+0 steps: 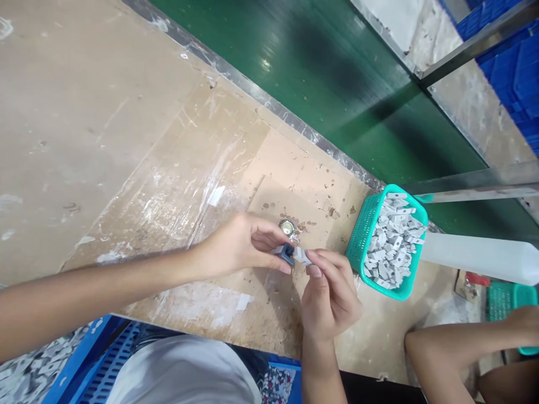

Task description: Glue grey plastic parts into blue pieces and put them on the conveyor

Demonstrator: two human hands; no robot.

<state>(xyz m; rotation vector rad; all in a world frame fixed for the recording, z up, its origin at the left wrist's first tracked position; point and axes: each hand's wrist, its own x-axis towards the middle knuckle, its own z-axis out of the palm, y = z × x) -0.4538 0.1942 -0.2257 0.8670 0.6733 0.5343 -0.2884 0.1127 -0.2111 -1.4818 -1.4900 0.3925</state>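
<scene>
Over the worktable, my left hand [236, 247] pinches a small dark blue-grey plastic piece [287, 256] with a notch in it. Some pale material shows between those fingers, partly hidden. Opposite it, my right hand [332, 297] is closed on a small light-grey plastic piece [301, 256] between thumb and forefinger. The two pieces are end to end, very close; whether they touch I cannot tell. Just beyond the fingertips lies a small round metal cap [287, 228] with something pale in it, on a stained cardboard sheet [269, 196].
A green basket [357, 238] full of light-grey pieces stands to the right, beside a translucent white bottle [480, 258]. Behind runs a green belt [303, 67]. Blue crates [90, 359] are at the near edge. Another person's arm [455, 348] rests at lower right.
</scene>
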